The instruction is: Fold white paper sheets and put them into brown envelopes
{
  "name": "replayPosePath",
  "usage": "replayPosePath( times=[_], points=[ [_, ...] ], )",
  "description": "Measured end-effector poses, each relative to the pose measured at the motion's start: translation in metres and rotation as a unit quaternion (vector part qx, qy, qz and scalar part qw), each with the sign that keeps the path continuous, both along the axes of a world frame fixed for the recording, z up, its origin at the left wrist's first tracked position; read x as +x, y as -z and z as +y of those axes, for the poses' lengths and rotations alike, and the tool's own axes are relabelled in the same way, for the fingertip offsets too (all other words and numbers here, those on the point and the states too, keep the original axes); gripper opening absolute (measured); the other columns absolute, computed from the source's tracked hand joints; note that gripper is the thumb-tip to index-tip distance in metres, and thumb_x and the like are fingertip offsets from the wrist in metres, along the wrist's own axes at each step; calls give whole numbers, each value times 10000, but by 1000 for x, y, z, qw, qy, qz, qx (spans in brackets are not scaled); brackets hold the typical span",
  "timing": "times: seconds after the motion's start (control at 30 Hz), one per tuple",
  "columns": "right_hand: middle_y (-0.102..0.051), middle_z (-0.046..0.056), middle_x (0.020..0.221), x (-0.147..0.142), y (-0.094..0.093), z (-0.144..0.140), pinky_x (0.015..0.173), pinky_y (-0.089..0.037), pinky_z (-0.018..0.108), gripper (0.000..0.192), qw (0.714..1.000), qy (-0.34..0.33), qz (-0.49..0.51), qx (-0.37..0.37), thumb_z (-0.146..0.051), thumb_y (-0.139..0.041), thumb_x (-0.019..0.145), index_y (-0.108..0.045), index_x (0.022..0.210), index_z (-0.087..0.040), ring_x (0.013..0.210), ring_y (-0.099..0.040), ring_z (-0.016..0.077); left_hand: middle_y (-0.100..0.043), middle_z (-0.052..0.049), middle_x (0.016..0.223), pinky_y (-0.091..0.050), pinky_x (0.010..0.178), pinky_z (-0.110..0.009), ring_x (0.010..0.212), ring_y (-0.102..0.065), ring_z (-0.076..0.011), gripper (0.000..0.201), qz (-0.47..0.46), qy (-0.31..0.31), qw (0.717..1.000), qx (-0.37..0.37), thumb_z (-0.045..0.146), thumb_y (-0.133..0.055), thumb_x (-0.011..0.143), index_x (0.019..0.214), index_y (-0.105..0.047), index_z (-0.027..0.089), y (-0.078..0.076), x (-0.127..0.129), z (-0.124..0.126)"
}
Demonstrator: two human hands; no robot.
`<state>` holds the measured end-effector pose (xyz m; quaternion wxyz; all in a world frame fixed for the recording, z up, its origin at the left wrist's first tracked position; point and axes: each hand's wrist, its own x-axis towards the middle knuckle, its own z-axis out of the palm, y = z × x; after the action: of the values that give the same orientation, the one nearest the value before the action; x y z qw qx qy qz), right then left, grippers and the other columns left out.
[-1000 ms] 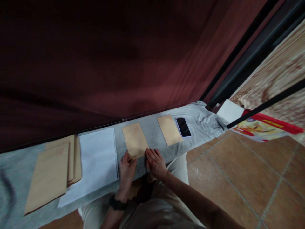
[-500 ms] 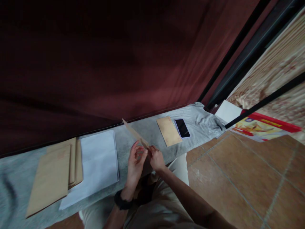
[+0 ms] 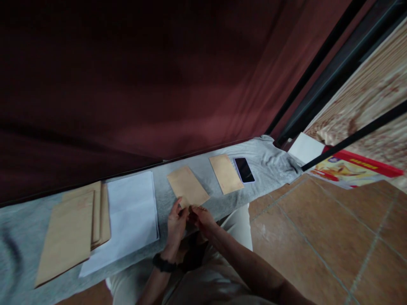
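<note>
A brown paper envelope (image 3: 188,184) slants out over the grey cloth, its near end between my two hands. My left hand (image 3: 177,222), with a dark band at the wrist, is closed on its near left corner. My right hand (image 3: 202,217) pinches the near edge beside it, the fingertips partly hidden. Further right lies a second brown envelope (image 3: 226,173), flat on the cloth. Left of my hands is a stack of white paper sheets (image 3: 132,216), overlapped by a pile of larger brown envelopes (image 3: 67,237).
A dark-screened phone (image 3: 244,170) lies right of the second envelope. The narrow surface is covered by a grey cloth (image 3: 267,154) and backed by a dark red curtain (image 3: 159,93). A red and yellow printed box (image 3: 352,169) and a black bar (image 3: 356,135) are at the right.
The envelope in my hands has turned from nearly edge-on to showing its broad face. Both hands have come slightly lower, and my left fingers have closed in on it.
</note>
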<state>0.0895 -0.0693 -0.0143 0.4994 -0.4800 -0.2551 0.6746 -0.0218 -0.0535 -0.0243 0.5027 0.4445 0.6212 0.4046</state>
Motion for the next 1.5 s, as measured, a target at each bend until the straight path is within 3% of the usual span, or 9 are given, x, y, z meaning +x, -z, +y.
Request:
replayPosePath(
  times=[0.3, 0.4, 0.47, 0.53, 0.63, 0.73, 0.93, 1.17, 1.5],
  points=[
    [-684, 32, 733, 33, 6, -9, 681, -574, 340, 426, 992, -105, -21, -59, -589, -731, 757, -673, 817, -172, 657, -664, 174, -715, -1, 725, -519, 565, -287, 615, -661, -182, 564, 55, 7, 998, 11, 408, -682, 735, 1246, -620, 178, -1, -15, 7],
    [-736, 50, 834, 42, 6, -11, 759, -587, 357, 293, 985, -98, -139, 8, -468, -657, 878, -716, 924, -185, 730, -690, 181, -695, 6, 696, -490, 546, -285, 575, -631, -175, 577, 70, 31, 997, -1, 372, -630, 747, 1285, -604, 164, 0, -22, 7],
    [-751, 85, 1074, 47, 3, -10, 943, -554, 379, 251, 932, -90, -316, 150, -322, -549, 967, -716, 1111, -204, 986, -698, 203, -685, 7, 704, -488, 562, -291, 582, -621, -174, 576, 100, 45, 994, 3, 353, -595, 771, 1315, -592, 164, 0, -24, 7],
    [-668, 108, 1329, 51, 2, -9, 1108, -456, 400, 353, 817, -109, -489, 287, -222, -480, 1000, -641, 1313, -206, 1248, -601, 211, -669, 9, 702, -494, 590, -306, 593, -616, -180, 547, 145, 53, 988, 16, 338, -564, 800, 1321, -596, 173, 1, -26, 4],
    [-535, 101, 1507, 55, 5, -7, 1207, -346, 432, 453, 681, -165, -616, 360, -227, -506, 1013, -516, 1466, -214, 1409, -465, 214, -681, -29, 798, -531, 679, -351, 673, -641, -198, 475, 227, 44, 972, 41, 293, -533, 829, 1279, -633, 180, 0, -27, -1],
    [-476, 94, 1557, 57, 14, -7, 1225, -311, 448, 508, 630, -187, -658, 367, -279, -547, 1012, -462, 1509, -223, 1439, -427, 221, -680, -105, 1053, -555, 842, -418, 867, -680, -231, 443, 313, 33, 945, 84, 288, -494, 893, 1301, -631, 185, -6, -24, -4],
    [-430, 91, 1588, 57, 23, -9, 1229, -289, 458, 532, 618, -186, -662, 381, -303, -520, 1026, -412, 1540, -218, 1451, -412, 231, -425, -122, 1580, -338, 1209, -451, 1480, -364, -262, 497, 373, 128, 884, 252, 341, -352, 1000, 1444, -513, 186, -14, -9, 50],
    [-445, 107, 1575, 55, 27, -10, 1233, -281, 468, 566, 620, -173, -665, 379, -285, -524, 1013, -392, 1551, -166, 1452, -414, 252, -390, -187, 1603, -191, 1244, -545, 1532, -261, -310, 589, 451, 162, 847, 229, 332, -290, 996, 1509, -406, 65, 6, 4, 136],
    [-446, 129, 1570, 54, 30, -11, 1228, -303, 476, 565, 622, -165, -664, 381, -277, -497, 1014, -387, 1550, -136, 1456, -412, 256, -359, -90, 1634, -122, 1273, -479, 1547, -229, -257, 589, 485, 233, 802, 259, 324, -268, 1007, 1557, -357, 132, 16, 6, 118]
  ],
)
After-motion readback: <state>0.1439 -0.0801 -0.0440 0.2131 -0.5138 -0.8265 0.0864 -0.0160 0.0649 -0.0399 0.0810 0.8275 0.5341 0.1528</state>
